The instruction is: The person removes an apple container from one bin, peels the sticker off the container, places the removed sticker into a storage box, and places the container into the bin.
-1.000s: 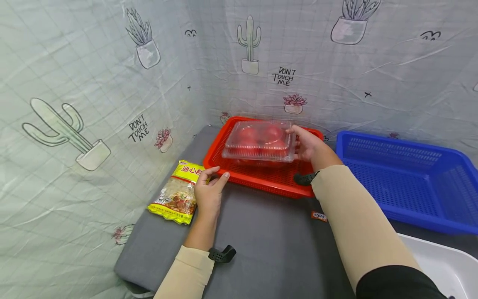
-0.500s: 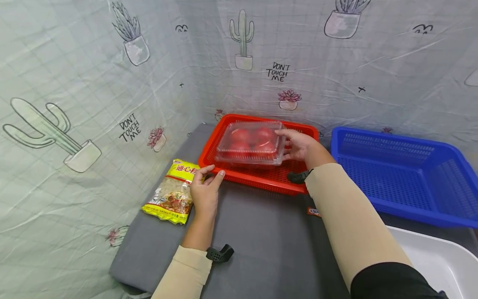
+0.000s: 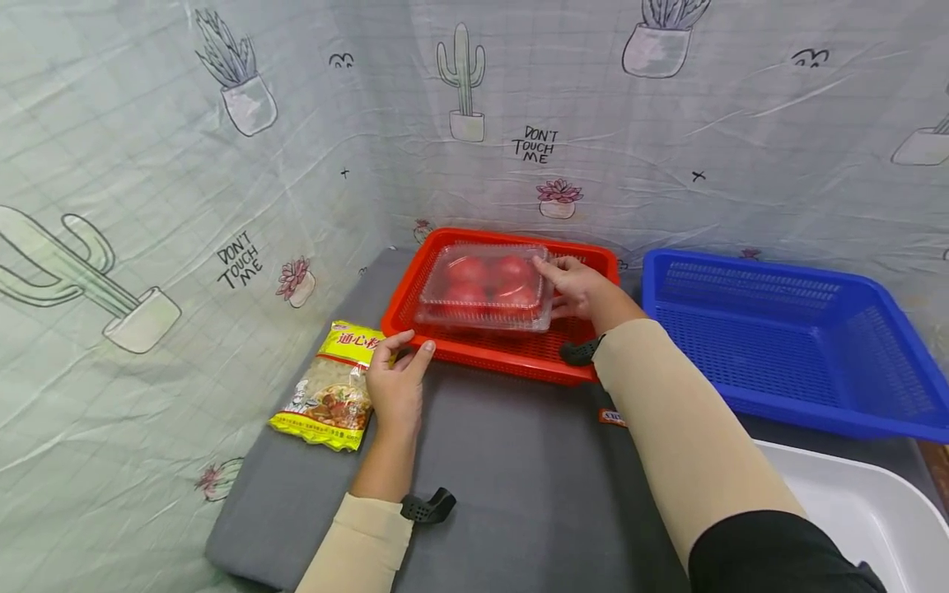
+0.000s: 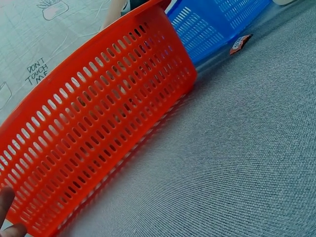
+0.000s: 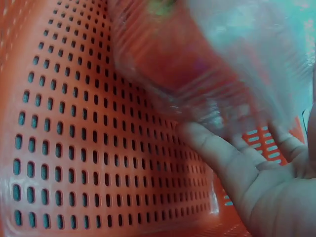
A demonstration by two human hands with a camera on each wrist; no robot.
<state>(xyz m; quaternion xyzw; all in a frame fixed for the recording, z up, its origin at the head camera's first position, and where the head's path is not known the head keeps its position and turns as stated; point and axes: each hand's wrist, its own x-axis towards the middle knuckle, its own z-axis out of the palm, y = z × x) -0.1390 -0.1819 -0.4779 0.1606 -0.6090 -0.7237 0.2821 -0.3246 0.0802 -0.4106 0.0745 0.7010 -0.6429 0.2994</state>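
In the middle of the head view, the right hand [image 3: 582,287] holds a clear plastic clamshell box [image 3: 485,286] by its right end. The thumb lies on the lid and the other fingers go under the bottom, so the fingers are clamped on the box. In the right wrist view, the fingers [image 5: 217,155] are seen under the blurred clear bottom of the box [image 5: 207,64], just above the perforated floor of the orange-red basket [image 5: 74,148]. Inside the box are four red tomatoes [image 3: 489,280]. The box is inside the orange-red basket [image 3: 415,305], a little above its floor, in the centre of the frame.

The left hand [image 3: 395,380] rests on the grey mat [image 3: 511,469], left of centre in the head view. Its fingers are straight and slightly apart; the thumb and the forefinger touch the near left corner of the basket. In the left wrist view, only a fingertip shows at the lower left edge, next to the basket wall [image 4: 98,128].

Just left of this hand lies a yellow packet of macaroni [image 3: 331,385]. To the right of the orange-red basket stands a blue basket [image 3: 786,346], and a white tub [image 3: 853,511] is in the lower right corner. A small orange sachet [image 3: 612,417] lies on the mat beside the right sleeve.
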